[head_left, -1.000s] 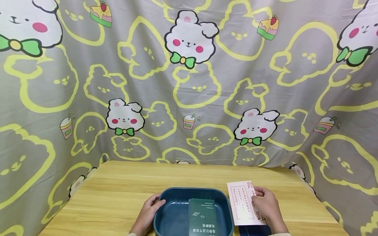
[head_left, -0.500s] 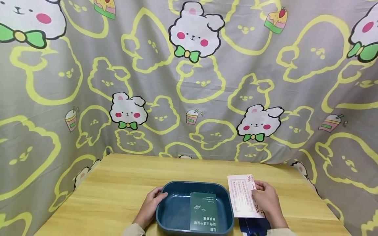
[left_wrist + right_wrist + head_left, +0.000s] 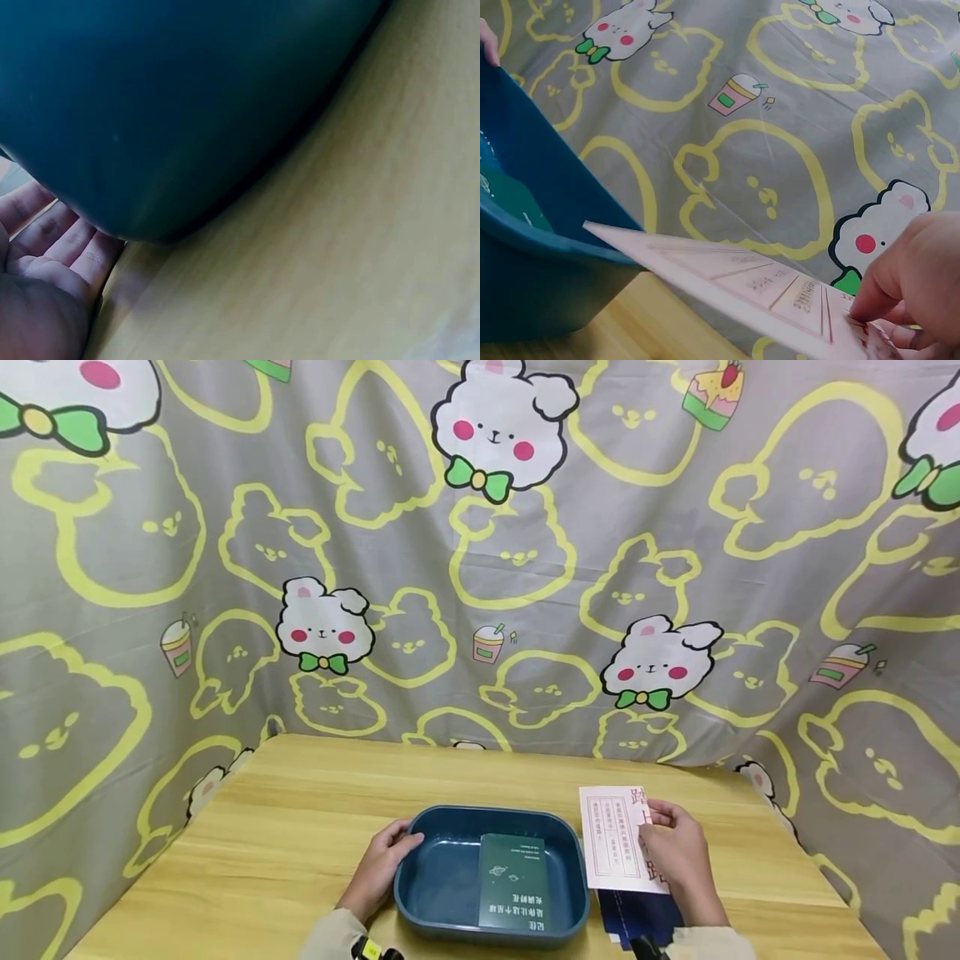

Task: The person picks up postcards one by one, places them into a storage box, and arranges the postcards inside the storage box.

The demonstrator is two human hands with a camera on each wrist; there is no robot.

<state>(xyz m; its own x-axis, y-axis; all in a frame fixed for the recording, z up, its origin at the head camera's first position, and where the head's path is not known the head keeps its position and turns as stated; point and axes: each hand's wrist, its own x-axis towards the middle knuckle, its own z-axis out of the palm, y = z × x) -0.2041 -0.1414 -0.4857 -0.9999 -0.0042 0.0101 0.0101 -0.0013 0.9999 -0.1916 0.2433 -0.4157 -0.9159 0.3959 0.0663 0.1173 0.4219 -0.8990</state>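
In the head view a dark teal plastic basin [image 3: 435, 902] stands on the table. A green printed card [image 3: 513, 881] lies inside its right half. At the basin's left end is my left hand [image 3: 381, 868], thumb over the rim and fingers along the outer wall; the left wrist view shows those fingers [image 3: 67, 240] against the teal side. My right hand [image 3: 681, 860] pinches the right edge of a pale pink printed card [image 3: 618, 843]. The card is tilted beside the basin, its left edge close to the rim in the right wrist view. It partly covers a dark blue card [image 3: 637, 917].
The wood-grain table [image 3: 315, 793] extends behind and to both sides of the basin. A grey curtain [image 3: 420, 552] with rabbit prints hangs around its back and sides. Dark straps [image 3: 371, 948] sit at the sleeves.
The head view has tipped downward, so the basin, hands and cards appear higher and more of the dark blue card shows. Both hands keep their holds.
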